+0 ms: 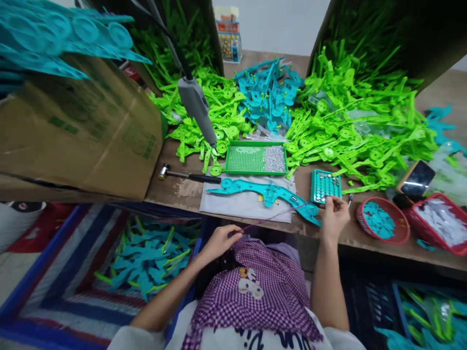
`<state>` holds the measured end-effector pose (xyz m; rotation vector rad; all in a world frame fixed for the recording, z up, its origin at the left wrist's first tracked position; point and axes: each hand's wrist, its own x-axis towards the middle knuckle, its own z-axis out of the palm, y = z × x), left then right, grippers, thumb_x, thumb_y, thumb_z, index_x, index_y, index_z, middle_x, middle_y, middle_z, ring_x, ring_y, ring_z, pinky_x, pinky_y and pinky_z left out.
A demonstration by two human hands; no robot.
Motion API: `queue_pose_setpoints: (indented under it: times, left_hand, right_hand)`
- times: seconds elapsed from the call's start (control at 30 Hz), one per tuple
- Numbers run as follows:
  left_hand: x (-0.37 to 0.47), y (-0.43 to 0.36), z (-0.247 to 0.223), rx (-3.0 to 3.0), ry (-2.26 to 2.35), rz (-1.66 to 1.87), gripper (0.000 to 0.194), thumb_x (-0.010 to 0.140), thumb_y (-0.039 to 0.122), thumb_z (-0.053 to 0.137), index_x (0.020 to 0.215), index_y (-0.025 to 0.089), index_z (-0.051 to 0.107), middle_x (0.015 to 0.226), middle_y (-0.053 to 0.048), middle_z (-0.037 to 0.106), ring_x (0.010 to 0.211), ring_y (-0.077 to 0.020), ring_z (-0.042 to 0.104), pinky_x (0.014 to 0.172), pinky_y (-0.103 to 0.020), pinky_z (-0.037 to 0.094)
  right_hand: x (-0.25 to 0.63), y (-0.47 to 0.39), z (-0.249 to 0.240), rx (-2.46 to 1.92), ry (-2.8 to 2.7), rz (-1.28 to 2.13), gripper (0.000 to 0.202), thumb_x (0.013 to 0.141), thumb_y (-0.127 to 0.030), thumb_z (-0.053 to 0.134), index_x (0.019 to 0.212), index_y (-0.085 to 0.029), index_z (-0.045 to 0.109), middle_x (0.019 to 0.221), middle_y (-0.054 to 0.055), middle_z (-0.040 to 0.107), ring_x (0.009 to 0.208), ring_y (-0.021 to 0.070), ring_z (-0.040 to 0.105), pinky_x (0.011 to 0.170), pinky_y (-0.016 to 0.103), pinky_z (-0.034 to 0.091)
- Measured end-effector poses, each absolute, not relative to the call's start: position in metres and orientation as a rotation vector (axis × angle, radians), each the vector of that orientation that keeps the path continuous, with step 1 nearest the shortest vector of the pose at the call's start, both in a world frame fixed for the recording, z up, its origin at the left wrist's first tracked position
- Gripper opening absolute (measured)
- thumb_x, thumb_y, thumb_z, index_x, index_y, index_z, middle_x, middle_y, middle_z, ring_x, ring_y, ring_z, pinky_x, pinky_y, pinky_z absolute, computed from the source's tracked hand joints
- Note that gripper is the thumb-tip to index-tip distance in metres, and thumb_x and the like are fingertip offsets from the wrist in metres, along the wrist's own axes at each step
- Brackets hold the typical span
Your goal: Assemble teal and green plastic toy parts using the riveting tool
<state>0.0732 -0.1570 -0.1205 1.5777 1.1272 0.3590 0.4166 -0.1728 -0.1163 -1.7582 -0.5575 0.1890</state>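
My left hand (222,241) is closed in a pinch on a thin purple cord (260,222) in front of the table edge. That cord runs up to the right end of a long curved teal plastic part (251,187), which lies on a white cloth (241,206). My right hand (334,218) is at the front edge of a small teal tray (326,184) with little shiny metal pieces in its pockets. Its fingertips are drawn together; whatever is between them is too small to make out.
A hammer (186,176) lies left of the cloth, below a hanging grey electric screwdriver (197,109). Behind the cloth stands a green tray (257,171) of small silver pieces. Bright green parts (350,131) pile up behind. Red baskets (365,231) stand right; a cardboard box (83,131), left.
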Motion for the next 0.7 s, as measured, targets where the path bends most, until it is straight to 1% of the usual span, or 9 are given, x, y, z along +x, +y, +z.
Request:
queue_pose_setpoints:
  times: [0.1,0.17,0.2,0.23,0.3,0.37,0.47,0.6,0.7]
  left_hand:
    - [0.079,-0.159,-0.116,1.039,1.142,0.473,0.035,0.080,0.044,0.066,0.097,0.013,0.071,0.089,-0.009,0.073,0.076,-0.0179,0.066,0.073,-0.027,0.050]
    - [0.099,-0.160,-0.110,0.684,1.042,0.581,0.037,0.079,0.041,0.069,0.102,0.012,0.070,0.098,-0.011,0.072,0.085,-0.0181,0.067,0.082,-0.028,0.051]
    - [0.111,-0.159,-0.106,0.565,0.977,0.617,0.035,0.080,0.038,0.070,0.103,0.012,0.070,0.103,-0.012,0.071,0.092,-0.0185,0.067,0.087,-0.029,0.050]
    - [0.123,-0.158,-0.102,0.490,0.914,0.636,0.034,0.080,0.035,0.070,0.105,0.012,0.069,0.106,-0.012,0.071,0.096,-0.0188,0.066,0.090,-0.029,0.049]
    - [0.144,-0.156,-0.094,0.435,0.815,0.654,0.032,0.080,0.030,0.070,0.107,0.012,0.069,0.110,-0.012,0.069,0.100,-0.0191,0.065,0.092,-0.028,0.048]
    - [0.156,-0.153,-0.088,0.446,0.745,0.659,0.033,0.079,0.026,0.070,0.111,0.014,0.069,0.116,-0.011,0.067,0.105,-0.0197,0.063,0.093,-0.027,0.047]
    - [0.157,-0.150,-0.084,0.476,0.695,0.642,0.039,0.077,0.023,0.072,0.115,0.016,0.067,0.123,-0.011,0.064,0.110,-0.0202,0.060,0.093,-0.026,0.046]
    - [0.149,-0.151,-0.089,0.436,0.763,0.616,0.040,0.071,0.019,0.076,0.110,0.018,0.068,0.111,-0.009,0.069,0.100,-0.0161,0.064,0.088,-0.023,0.048]
    - [0.149,-0.154,-0.095,0.449,0.830,0.652,0.038,0.066,0.019,0.081,0.102,0.015,0.069,0.095,-0.007,0.072,0.087,-0.0145,0.067,0.084,-0.025,0.050]
  right_hand:
    - [0.397,-0.199,-0.108,-1.888,-0.768,-0.019,0.037,0.080,-0.044,0.060,0.101,-0.014,0.060,0.097,0.009,0.059,0.084,0.0199,0.057,0.081,0.038,0.046]
    - [0.363,-0.215,-0.097,-1.828,-0.917,-0.115,0.030,0.084,-0.037,0.060,0.105,-0.016,0.060,0.099,0.010,0.060,0.087,0.0200,0.057,0.081,0.036,0.047]
    - [0.343,-0.220,-0.092,-1.752,-1.044,-0.053,0.022,0.086,-0.033,0.058,0.101,-0.018,0.061,0.093,0.008,0.061,0.084,0.0191,0.058,0.076,0.033,0.048]
    - [0.323,-0.222,-0.089,-1.662,-1.251,0.107,0.016,0.087,-0.030,0.057,0.098,-0.020,0.062,0.087,0.006,0.063,0.079,0.0176,0.059,0.073,0.031,0.049]
    - [0.291,-0.219,-0.089,-1.525,-1.547,0.408,0.021,0.088,-0.029,0.057,0.108,-0.022,0.061,0.092,0.006,0.066,0.079,0.0169,0.061,0.074,0.030,0.051]
    - [0.275,-0.213,-0.095,-1.482,-1.560,0.503,0.027,0.089,-0.029,0.056,0.114,-0.022,0.059,0.099,0.007,0.066,0.086,0.0178,0.063,0.077,0.031,0.052]
    - [0.279,-0.206,-0.102,-1.465,-1.517,0.585,0.027,0.089,-0.028,0.055,0.115,-0.023,0.058,0.104,0.008,0.065,0.093,0.0194,0.062,0.081,0.033,0.052]
    - [0.288,-0.208,-0.099,-1.420,-1.572,0.764,0.023,0.091,-0.025,0.050,0.112,-0.022,0.059,0.103,0.008,0.065,0.095,0.0190,0.062,0.083,0.033,0.051]
    - [0.286,-0.211,-0.098,-1.466,-1.412,0.849,0.018,0.090,-0.028,0.053,0.105,-0.021,0.059,0.093,0.005,0.067,0.082,0.0169,0.063,0.075,0.031,0.052]
